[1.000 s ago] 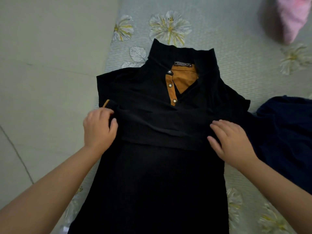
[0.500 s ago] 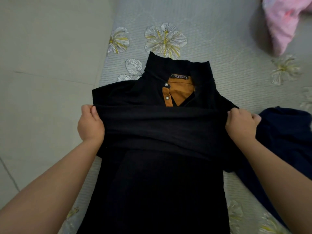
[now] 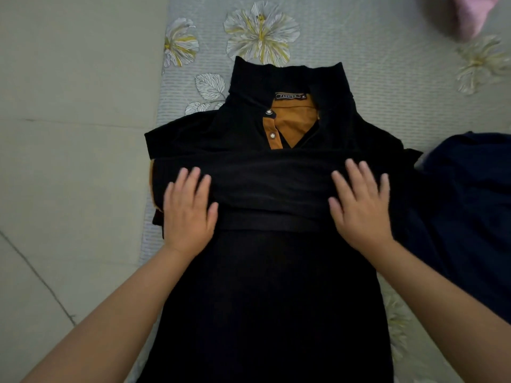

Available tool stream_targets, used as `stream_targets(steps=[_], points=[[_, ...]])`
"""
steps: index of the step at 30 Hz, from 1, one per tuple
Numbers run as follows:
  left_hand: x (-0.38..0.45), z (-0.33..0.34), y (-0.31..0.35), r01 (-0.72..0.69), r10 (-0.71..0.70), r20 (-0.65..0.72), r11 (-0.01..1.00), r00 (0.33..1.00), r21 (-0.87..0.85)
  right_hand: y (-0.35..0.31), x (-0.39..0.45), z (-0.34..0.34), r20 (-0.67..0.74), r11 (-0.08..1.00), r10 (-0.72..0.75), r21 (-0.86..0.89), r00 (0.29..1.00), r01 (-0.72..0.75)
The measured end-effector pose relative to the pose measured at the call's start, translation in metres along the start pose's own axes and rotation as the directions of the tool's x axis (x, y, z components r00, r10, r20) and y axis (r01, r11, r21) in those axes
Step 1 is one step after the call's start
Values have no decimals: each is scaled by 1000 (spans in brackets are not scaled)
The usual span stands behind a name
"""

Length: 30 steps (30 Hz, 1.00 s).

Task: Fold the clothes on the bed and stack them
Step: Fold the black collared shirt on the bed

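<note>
While both hands lay flat on the cloth, a fold was being pressed down. Far to the left was the pale floor (image 3: pixel 69 134), and next to it the edge of the bed (image 3: pixel 387 78), with its gray sheet and big flowers. The black shirt (image 3: pixel 271 299) lay on the bed, near that left edge, with its collar away from the person and its long bottom part coming toward them. A folded band of the shirt went across its middle, just under the orange neck patch (image 3: pixel 294 125).

The left hand (image 3: pixel 189 211) was loose, not holding anything. Its fingers were straight and it pressed down on the left end of the band. The right hand (image 3: pixel 360 208) was the same, fingers spread out and pressing the right end. Neither hand grabbed the cloth.

To the right of the shirt lay a dark blue cloth (image 3: pixel 470 211), touching or just beside it. Up in the far right corner was a pink thing (image 3: pixel 472 15), blurry and well apart.

It looked like the shirt was only partly folded, since the long bottom part was not yet folded. The next move probably needed the hands to grab the cloth and fold the shirt smaller, keeping the band flat so it would not slip open. Then it could go on a stack.
</note>
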<state>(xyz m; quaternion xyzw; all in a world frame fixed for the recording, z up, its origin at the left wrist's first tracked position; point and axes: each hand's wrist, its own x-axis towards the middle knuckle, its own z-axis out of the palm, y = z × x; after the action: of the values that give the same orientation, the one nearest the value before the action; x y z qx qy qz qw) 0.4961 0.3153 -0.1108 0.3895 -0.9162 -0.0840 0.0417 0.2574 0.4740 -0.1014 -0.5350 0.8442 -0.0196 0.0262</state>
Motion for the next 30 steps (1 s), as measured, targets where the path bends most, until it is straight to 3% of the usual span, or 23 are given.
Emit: stream_targets(steps=[2, 3, 7, 11, 14, 18, 21, 25, 27, 30], points=[[-18, 8, 7, 12, -25, 291, 999, 957, 46, -7, -24, 4, 180, 1000, -30, -2, 983, 31], [-25, 15, 6, 57, -79, 361, 996, 929, 71, -7, -32, 6, 256, 1000, -26, -5, 966, 28], [-23, 19, 5, 94, -137, 384, 987, 913, 127, 5, -37, 13, 417, 994, 7, 97, 909, -52], [-39, 1, 28, 113, -133, 323, 990, 937, 82, 9, -48, 1, 345, 983, -27, 177, 938, -36], [-80, -4, 52, -45, 32, 291, 998, 956, 38, 5, -87, -11, 210, 986, -90, 157, 974, 57], [-152, -4, 71, -168, 117, 457, 983, 882, 71, 1, -167, -10, 165, 984, -157, 111, 974, 140], [-201, -1, 75, -98, 25, 571, 990, 820, 98, 8, -219, -4, 203, 979, 90, 161, 975, -124], [-245, -1, 79, 7, -62, 635, 996, 770, 88, 4, -262, 0, 378, 832, 423, 199, 824, -518], [-258, -2, 82, 42, -76, 628, 997, 775, 69, -2, -278, 4, 418, 785, 502, 147, 757, -602], [-270, 2, 85, 70, -72, 572, 997, 817, 26, -8, -298, 5, 386, 791, 516, 127, 765, -598]])
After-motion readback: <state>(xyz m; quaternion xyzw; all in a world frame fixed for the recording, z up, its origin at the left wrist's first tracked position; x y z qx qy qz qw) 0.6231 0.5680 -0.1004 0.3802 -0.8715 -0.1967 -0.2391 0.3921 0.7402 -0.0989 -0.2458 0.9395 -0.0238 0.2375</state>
